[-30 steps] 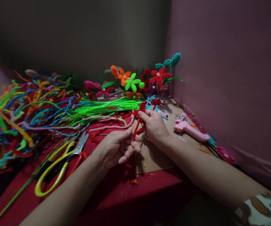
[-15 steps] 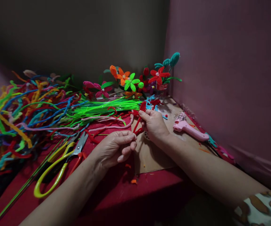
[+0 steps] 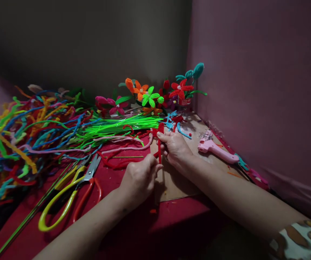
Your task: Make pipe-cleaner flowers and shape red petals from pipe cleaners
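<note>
step, as judged: a red fuzzy stem (image 3: 159, 150) is being drawn straight or shaped, prob. as part of flower-type work. it's held btwn the two hands, near the far L corner of the tan board (image 3: 171, 189). upper end is pinched btwn thumb + index of the right hand (image 3: 178, 148), other fingers curled under. lower end is gripped at the fingertips of the left hand (image 3: 141, 177), fingers folded in, narrow; exact grip can't be told, partly hidden. a red tuft (image 3: 161, 127) shows just above the R thumb; whether it's joined to the stem can't be told.

next move, as judged: steady R pinch needed, L end kept under light tension so the bend isn't lost.

surface: red cloth (image 3: 134, 224) under all. scissors (image 3: 90, 174) left lying w/ blades slightly apart, L of the left hand. green stem bundle (image 3: 125, 124) beyond the hands, mixed stem pile (image 3: 36, 126) far L. pink glue gun (image 3: 217, 151) on the board's R side.

room: finished-looking flowers (image 3: 150, 96) at the back, dark wall (image 3: 90, 36) behind, mauve wall (image 3: 253, 72) on R. dim light.
</note>
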### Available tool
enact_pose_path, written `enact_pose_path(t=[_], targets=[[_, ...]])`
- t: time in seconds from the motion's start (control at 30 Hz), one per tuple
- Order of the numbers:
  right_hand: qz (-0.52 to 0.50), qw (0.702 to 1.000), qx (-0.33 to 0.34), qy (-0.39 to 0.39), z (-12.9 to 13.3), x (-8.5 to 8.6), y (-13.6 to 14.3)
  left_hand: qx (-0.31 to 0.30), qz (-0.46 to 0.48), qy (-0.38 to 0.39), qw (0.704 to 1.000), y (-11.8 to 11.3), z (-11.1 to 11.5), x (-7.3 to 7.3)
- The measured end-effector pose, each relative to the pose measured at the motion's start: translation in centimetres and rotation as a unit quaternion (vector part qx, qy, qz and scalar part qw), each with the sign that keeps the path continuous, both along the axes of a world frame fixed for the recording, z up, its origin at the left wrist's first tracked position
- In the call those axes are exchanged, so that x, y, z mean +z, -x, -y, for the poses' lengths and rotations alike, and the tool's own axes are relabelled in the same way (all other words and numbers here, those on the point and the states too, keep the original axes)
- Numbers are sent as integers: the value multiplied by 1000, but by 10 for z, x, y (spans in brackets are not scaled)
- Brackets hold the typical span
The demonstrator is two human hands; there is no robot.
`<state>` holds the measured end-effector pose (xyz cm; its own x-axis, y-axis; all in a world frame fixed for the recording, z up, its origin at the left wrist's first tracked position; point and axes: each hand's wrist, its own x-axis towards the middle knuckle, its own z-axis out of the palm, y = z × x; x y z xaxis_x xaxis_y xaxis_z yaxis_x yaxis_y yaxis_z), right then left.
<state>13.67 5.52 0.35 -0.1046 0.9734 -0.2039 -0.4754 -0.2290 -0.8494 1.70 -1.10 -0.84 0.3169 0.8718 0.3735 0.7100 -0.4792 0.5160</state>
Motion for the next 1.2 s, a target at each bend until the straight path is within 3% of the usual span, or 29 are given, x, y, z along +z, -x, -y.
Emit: enact_pose_path(t=[0.07,0.17,0.27,0.37,0.43,0.53,0.7,0.87,1.07,1.13,1.2], targets=[[4,1000,9,-2,0,-1,0,-12,-62,-55,996,1,-2,-5],[4,999,29,-18,-1,-5,-1,-45,-57,-38,997,2,1,2],[14,997,61,-53,-2,-9,0,-52,83,52,994,9,5,21],[45,990,102,-92,3,-7,2,86,292,41,952,21,-2,35],[65,982,136,-116,10,-4,4,123,367,85,918,29,-12,38],[85,971,172,-140,20,-1,6,109,411,168,889,35,-24,36],[142,953,213,-162,25,1,6,72,453,232,858,34,-24,35],[159,938,254,-175,26,2,5,63,427,224,874,32,-22,33],[149,935,269,-177,25,-1,6,131,333,125,925,29,-21,32],[162,937,254,-174,25,-2,7,126,340,142,921,29,-20,33],[170,940,238,-177,24,-3,7,92,360,209,905,30,-19,35]])
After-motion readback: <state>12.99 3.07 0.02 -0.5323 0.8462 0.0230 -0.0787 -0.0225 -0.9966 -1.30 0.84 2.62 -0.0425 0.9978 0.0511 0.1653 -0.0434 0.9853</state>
